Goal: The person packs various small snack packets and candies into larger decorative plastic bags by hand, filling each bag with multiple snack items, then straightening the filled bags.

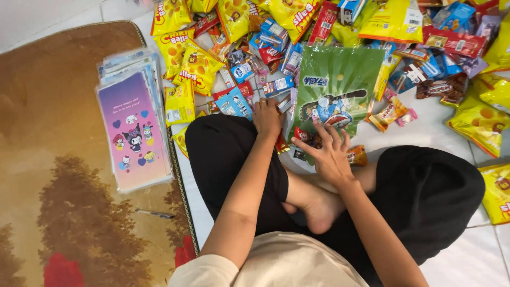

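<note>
I sit cross-legged in black trousers on a white tiled floor. A green printed plastic bag (340, 79) lies in front of my knees with small snack packets showing at its lower end. My right hand (328, 151) rests with fingers spread on the bag's lower end. My left hand (267, 118) reaches past my left knee, fingers curled down onto small packets beside the bag's left edge; what it grips is hidden.
Many yellow snack bags (194, 66) and small blue and red packets (276, 37) cover the floor ahead and to the right. A stack of pink and purple cartoon-printed sleeves (135, 130) lies on a brown rug (58, 159) at left. A pen (154, 213) lies on the rug.
</note>
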